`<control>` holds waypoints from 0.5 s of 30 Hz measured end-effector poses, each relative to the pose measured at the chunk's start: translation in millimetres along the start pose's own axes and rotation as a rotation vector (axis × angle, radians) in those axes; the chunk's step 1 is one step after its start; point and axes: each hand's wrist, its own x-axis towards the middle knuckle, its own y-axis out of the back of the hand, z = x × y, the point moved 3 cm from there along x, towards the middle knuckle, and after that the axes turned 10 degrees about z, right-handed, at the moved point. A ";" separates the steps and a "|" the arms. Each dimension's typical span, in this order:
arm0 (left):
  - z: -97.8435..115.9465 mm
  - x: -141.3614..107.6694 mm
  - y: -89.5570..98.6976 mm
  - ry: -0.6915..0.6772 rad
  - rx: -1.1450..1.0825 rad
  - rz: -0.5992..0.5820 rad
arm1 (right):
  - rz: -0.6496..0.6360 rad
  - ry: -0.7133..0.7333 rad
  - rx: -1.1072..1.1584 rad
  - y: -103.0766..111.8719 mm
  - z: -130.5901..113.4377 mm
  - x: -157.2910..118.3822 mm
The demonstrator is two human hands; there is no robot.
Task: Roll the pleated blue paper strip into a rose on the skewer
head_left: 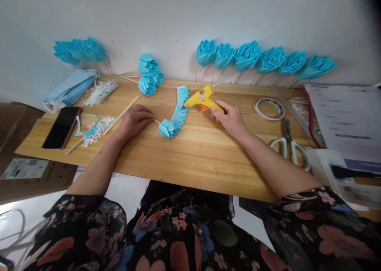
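My left hand (137,119) is closed on the thin stick (156,121) of a small blue paper flower (167,128), which lies low over the wooden table. From this flower a fringed blue strip (180,108) curves up and away across the tabletop. In my right hand (228,118) is a yellow glue gun (204,99), its fingers wrapped round the handle. The gun points left, with its nozzle at the right edge of the strip. A clear glue stick (220,81) sticks out of its back end.
Blue flowers (247,56) lean on the wall at the back. On the left are a phone (61,128), face masks (71,89) and white shreds (99,92). Tape (269,109), scissors (287,140), papers (345,116) and a plastic box (324,163) are at the right.
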 end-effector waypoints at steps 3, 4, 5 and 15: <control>-0.2 0.1 0.4 0.003 0.017 0.001 | -0.009 -0.043 0.062 -0.1 -1.7 0.0; -0.6 0.0 0.4 0.003 0.020 0.003 | -0.019 -0.075 0.110 -0.1 -2.9 0.0; -1.0 0.0 0.4 0.001 0.021 0.003 | -0.028 -0.112 0.165 -0.1 -4.2 0.0; 0.5 0.5 -0.2 -0.052 0.018 0.021 | -0.026 -0.203 0.284 -0.7 -7.8 0.8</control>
